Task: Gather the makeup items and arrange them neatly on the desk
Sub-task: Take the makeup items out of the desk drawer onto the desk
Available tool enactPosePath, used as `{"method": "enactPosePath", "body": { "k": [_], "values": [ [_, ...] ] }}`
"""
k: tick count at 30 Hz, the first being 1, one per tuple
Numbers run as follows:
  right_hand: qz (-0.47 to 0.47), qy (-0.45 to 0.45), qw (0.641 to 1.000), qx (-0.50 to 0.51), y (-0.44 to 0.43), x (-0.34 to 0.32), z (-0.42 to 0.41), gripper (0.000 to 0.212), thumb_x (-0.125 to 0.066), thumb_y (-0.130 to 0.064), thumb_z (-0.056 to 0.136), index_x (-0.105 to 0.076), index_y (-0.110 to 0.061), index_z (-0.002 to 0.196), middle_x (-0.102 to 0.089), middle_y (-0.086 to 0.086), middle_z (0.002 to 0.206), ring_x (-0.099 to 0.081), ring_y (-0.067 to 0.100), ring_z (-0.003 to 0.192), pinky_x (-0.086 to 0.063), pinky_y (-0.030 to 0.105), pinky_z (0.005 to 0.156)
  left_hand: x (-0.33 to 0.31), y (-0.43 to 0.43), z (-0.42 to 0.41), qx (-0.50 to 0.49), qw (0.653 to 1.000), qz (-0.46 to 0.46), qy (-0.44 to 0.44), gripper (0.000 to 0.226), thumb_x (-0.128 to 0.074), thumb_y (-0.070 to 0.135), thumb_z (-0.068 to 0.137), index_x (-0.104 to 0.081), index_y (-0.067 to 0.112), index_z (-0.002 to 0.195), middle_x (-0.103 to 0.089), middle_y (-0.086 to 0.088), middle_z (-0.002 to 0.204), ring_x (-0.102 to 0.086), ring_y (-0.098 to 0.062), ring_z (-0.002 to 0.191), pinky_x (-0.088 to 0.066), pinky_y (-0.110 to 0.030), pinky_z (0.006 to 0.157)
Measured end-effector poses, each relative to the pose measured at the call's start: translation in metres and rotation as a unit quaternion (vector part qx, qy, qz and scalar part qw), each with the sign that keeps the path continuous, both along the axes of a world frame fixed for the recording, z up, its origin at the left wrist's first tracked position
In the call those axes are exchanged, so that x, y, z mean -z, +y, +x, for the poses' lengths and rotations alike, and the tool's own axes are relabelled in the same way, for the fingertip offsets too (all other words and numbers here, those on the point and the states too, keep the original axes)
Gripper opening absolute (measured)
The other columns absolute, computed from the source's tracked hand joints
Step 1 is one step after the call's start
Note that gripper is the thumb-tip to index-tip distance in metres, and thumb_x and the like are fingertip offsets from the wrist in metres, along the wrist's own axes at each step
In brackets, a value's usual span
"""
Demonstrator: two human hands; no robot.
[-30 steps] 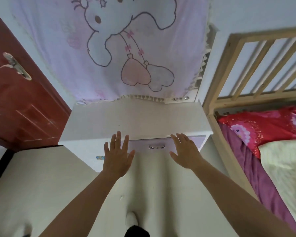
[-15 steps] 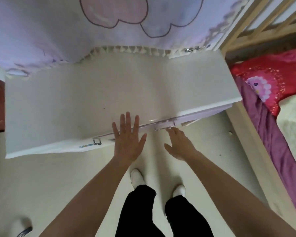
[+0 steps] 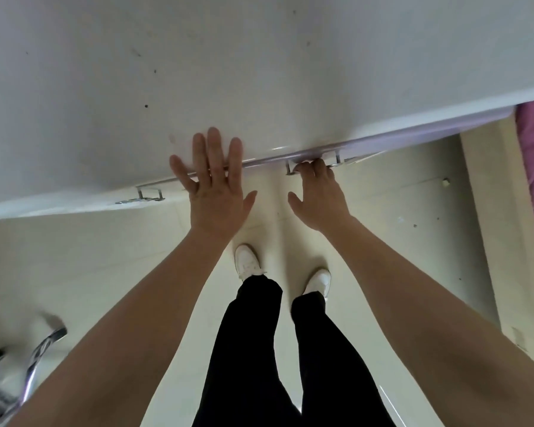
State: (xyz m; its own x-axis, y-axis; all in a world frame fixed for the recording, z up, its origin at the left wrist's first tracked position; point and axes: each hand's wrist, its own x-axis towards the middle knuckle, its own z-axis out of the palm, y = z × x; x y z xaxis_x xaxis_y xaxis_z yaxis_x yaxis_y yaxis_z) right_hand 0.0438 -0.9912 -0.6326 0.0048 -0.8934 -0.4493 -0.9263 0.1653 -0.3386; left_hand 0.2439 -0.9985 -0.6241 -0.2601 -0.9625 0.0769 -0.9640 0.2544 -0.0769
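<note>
Left hand (image 3: 215, 183) flat, fingers spread, holding nothing, over the front edge of the white desk (image 3: 259, 72). Right hand (image 3: 316, 195) curled onto the metal drawer handle (image 3: 313, 163); fingertips hidden beneath the edge. No makeup items visible; desk cut off top and left.

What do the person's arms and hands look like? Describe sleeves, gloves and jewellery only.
Both forearms are bare right to the bottom of the view, with no sleeves showing. The left hand and right hand wear no gloves. No rings, watch or bracelet show on the fingers or wrists.
</note>
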Motion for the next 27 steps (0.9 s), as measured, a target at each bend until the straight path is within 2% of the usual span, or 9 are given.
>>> {"method": "enactPosePath", "body": {
  "k": [3, 7, 13, 15, 17, 19, 21, 27],
  "values": [
    [-0.029, 0.0, 1.0, -0.009, 0.001, 0.003, -0.004, 0.045, -0.061, -0.028, 0.087, -0.052, -0.012, 0.128, -0.048, 0.013, 0.129, -0.051, 0.034, 0.112, -0.048, 0.042, 0.086, 0.0, -0.001, -0.003, -0.013, 1.0, -0.018, -0.013, 0.107, -0.064, 0.058, 0.081, -0.005, 0.006, 0.153, -0.017, -0.033, 0.155, -0.014, -0.051, 0.143, 0.009, -0.07, 0.107],
    [-0.022, -0.014, 1.0, -0.011, 0.011, -0.001, -0.008, 0.043, -0.06, -0.031, 0.088, -0.054, -0.011, 0.125, -0.049, 0.012, 0.13, -0.05, 0.033, 0.115, -0.047, 0.042, 0.091, -0.009, 0.005, -0.011, -0.039, 0.998, -0.042, -0.028, 0.096, -0.059, 0.058, 0.084, -0.015, 0.007, 0.153, -0.023, -0.032, 0.154, -0.021, -0.048, 0.144, -0.01, -0.072, 0.11],
    [-0.007, -0.031, 0.999, -0.012, 0.042, -0.004, -0.015, 0.044, -0.058, -0.036, 0.09, -0.054, -0.013, 0.127, -0.049, 0.01, 0.131, -0.052, 0.032, 0.115, -0.047, 0.042, 0.092, -0.01, 0.03, -0.026, -0.098, 0.994, -0.045, -0.01, 0.089, -0.059, 0.053, 0.087, -0.018, 0.011, 0.155, -0.02, -0.03, 0.157, -0.017, -0.044, 0.147, -0.017, -0.059, 0.117],
    [-0.013, -0.035, 0.999, -0.011, 0.053, -0.002, -0.018, 0.043, -0.056, -0.04, 0.092, -0.055, -0.014, 0.127, -0.05, 0.01, 0.13, -0.052, 0.032, 0.115, -0.046, 0.041, 0.092, -0.004, 0.05, -0.03, -0.099, 0.994, -0.037, -0.002, 0.076, -0.056, 0.046, 0.091, -0.027, 0.013, 0.152, -0.023, -0.028, 0.156, -0.021, -0.042, 0.146, -0.022, -0.054, 0.117],
    [-0.022, -0.043, 0.999, -0.01, 0.062, -0.001, -0.021, 0.043, -0.052, -0.042, 0.094, -0.057, -0.013, 0.125, -0.052, 0.01, 0.129, -0.052, 0.033, 0.114, -0.045, 0.04, 0.092, 0.003, 0.068, -0.031, -0.086, 0.995, -0.048, 0.011, 0.053, -0.055, 0.038, 0.092, -0.044, 0.012, 0.138, -0.044, -0.022, 0.145, -0.041, -0.039, 0.135, -0.027, -0.053, 0.114],
    [-0.028, -0.052, 0.998, -0.008, 0.07, 0.0, -0.023, 0.043, -0.051, -0.043, 0.095, -0.058, -0.013, 0.124, -0.053, 0.011, 0.127, -0.053, 0.035, 0.113, -0.045, 0.041, 0.092, 0.005, 0.078, -0.032, -0.09, 0.993, -0.069, 0.03, 0.036, -0.058, 0.036, 0.092, -0.055, 0.014, 0.12, -0.061, -0.013, 0.115, -0.056, -0.033, 0.106, -0.037, -0.05, 0.105],
    [-0.031, -0.061, 0.998, -0.004, 0.08, 0.001, -0.024, 0.043, -0.051, -0.044, 0.094, -0.059, -0.013, 0.122, -0.053, 0.011, 0.126, -0.053, 0.035, 0.113, -0.046, 0.041, 0.091, 0.005, 0.083, -0.031, -0.096, 0.991, -0.079, 0.044, 0.028, -0.059, 0.038, 0.092, -0.059, 0.015, 0.108, -0.061, -0.008, 0.097, -0.056, -0.03, 0.089, -0.043, -0.046, 0.094],
    [0.004, -0.084, 0.996, 0.004, 0.117, -0.004, -0.031, 0.05, -0.051, -0.052, 0.093, -0.058, -0.015, 0.126, -0.053, 0.009, 0.13, -0.052, 0.032, 0.118, -0.045, 0.039, 0.095, 0.0, 0.12, -0.029, -0.057, 0.994, -0.092, 0.034, 0.026, -0.058, 0.04, 0.092, -0.056, 0.015, 0.098, -0.058, -0.006, 0.086, -0.053, -0.028, 0.077, -0.044, -0.041, 0.076]
  ]
}}
